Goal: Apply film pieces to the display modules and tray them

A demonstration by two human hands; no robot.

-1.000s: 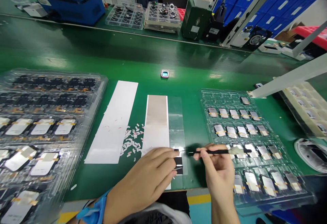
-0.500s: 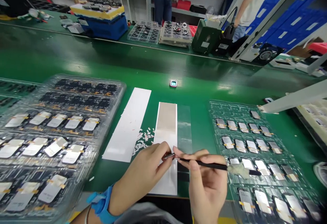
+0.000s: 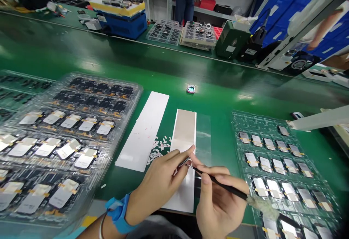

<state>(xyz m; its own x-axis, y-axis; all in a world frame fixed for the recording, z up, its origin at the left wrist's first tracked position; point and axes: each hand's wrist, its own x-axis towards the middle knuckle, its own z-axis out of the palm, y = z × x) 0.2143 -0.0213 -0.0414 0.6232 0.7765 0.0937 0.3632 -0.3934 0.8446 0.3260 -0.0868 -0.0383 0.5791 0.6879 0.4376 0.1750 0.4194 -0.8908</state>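
Here's the left hand, fingers curled in, pinching a small silvery sliver between thumb and forefinger; it's thin and half tucked in, so you can't quite make out what it is. The right hand closes pen-style on a slim black tool, its tip right beside the sliver, its far end bound in a fuzzy pale wrap. A blue wrist strap rings the left wrist. Beneath the hands runs a white strip with a tan patch, next to clear film. Just left, white scraps lie scattered beside a second white strip. Clear plastic trays flank all this: the left tray holds black parts and silver panels with yellow tabs, and the right tray holds more silver panels, cut off at the bottom. Any print on them is too small to read.
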